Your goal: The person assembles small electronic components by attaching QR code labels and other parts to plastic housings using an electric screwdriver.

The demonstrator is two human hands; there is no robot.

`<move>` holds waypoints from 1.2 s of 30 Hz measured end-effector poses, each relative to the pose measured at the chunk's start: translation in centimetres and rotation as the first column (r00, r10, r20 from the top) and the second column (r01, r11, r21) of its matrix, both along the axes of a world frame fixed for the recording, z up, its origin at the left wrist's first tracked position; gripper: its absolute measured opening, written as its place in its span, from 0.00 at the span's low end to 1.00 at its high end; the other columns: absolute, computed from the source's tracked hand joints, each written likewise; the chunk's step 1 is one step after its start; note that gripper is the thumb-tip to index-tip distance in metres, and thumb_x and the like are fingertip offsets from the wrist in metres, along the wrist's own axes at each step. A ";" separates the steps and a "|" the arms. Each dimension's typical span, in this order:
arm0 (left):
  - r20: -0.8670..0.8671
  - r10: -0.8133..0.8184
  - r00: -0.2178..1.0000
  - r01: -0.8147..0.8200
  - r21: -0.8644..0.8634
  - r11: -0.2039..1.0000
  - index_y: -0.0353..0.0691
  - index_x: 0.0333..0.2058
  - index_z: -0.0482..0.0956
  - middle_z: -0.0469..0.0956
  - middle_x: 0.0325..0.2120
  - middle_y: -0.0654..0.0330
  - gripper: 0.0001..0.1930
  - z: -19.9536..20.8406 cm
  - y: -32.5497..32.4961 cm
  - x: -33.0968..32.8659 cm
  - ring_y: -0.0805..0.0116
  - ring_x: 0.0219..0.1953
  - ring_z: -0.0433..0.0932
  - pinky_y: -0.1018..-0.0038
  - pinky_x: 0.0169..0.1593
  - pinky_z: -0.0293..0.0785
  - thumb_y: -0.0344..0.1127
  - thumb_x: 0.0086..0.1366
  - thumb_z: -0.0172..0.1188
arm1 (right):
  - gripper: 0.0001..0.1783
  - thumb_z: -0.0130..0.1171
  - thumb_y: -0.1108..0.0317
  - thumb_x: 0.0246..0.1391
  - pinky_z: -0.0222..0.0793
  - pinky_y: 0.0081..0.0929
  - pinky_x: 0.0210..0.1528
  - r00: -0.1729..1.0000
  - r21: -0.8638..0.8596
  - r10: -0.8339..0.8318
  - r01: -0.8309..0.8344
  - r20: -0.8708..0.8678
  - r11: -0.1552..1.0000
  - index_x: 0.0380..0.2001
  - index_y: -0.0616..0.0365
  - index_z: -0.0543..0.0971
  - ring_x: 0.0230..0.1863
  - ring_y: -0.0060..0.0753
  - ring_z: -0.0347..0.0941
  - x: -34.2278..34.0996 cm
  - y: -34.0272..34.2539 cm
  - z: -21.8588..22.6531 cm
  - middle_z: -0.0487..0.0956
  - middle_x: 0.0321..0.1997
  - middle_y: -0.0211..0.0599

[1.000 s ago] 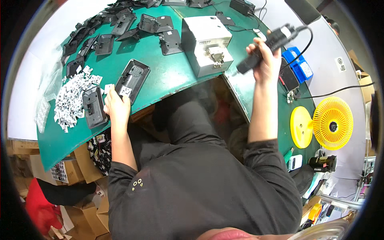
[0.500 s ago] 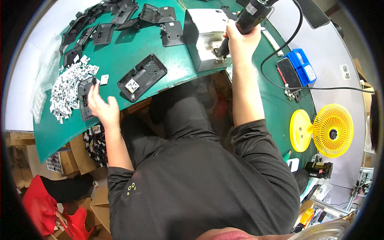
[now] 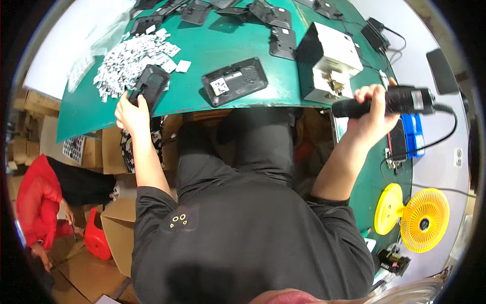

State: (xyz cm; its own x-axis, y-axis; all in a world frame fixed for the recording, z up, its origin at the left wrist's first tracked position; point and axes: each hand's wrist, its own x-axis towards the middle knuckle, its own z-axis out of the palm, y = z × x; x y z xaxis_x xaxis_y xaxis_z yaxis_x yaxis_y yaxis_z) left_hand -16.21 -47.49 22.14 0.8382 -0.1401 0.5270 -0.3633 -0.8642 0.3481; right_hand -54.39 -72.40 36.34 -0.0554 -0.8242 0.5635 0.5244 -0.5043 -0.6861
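My right hand is wrapped round a black corded electric screwdriver, held nearly level in front of the grey-white screw feeder box. The driver's tip points left and is apart from the feeder. My left hand grips the near end of a black plastic housing, which is tilted beside the white pile. Between the hands lies another black housing, open side up, with a small white square piece in its left end.
A heap of small white pieces lies at the left. More black housings line the back. On the right are a blue bin, a dark phone-like slab and a yellow fan. A person in red is at lower left.
My right hand has drawn the screwdriver away from the feeder, turning it from upright to nearly level. My left hand has closed on the housing by the white heap. The whole view has shifted.
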 end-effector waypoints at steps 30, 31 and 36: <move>0.057 -0.720 0.691 0.704 -0.276 0.654 0.37 0.48 0.67 0.69 0.39 0.50 0.25 5.2 -5.6 -10.6 0.58 0.42 0.71 0.64 0.48 0.68 0.28 0.50 0.63 | 0.24 0.53 0.81 0.50 0.66 0.25 0.22 0.984 -0.029 0.173 -0.174 -0.027 0.984 0.52 0.68 0.63 0.17 0.26 0.64 3.2 4.8 -2.6 0.67 0.21 0.36; -0.015 -0.794 0.608 0.717 -0.419 0.557 0.37 0.47 0.67 0.69 0.39 0.51 0.25 6.4 -4.7 -11.0 0.61 0.40 0.71 0.67 0.47 0.68 0.26 0.49 0.62 | 0.24 0.53 0.81 0.50 0.66 0.25 0.22 0.982 -0.029 0.186 -0.187 -0.023 0.982 0.52 0.68 0.63 0.17 0.26 0.64 3.3 4.8 -2.5 0.67 0.21 0.36; 0.227 -0.902 0.367 0.890 -0.367 0.270 0.37 0.38 0.71 0.72 0.27 0.57 0.16 16.9 0.3 -16.6 0.62 0.25 0.73 0.71 0.30 0.71 0.25 0.48 0.60 | 0.26 0.56 0.79 0.51 0.66 0.27 0.25 0.968 -0.053 0.251 -0.249 0.015 0.967 0.54 0.68 0.62 0.20 0.27 0.65 3.5 5.2 -2.6 0.69 0.27 0.38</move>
State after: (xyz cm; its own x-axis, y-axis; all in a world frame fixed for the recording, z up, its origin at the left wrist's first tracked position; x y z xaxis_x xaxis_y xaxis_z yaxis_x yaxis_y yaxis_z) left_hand -32.85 -47.18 39.05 0.3254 -0.6165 0.7170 -0.8086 0.2117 0.5490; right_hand -50.89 -67.22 33.78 0.1366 -0.7842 0.6053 0.6522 -0.3887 -0.6508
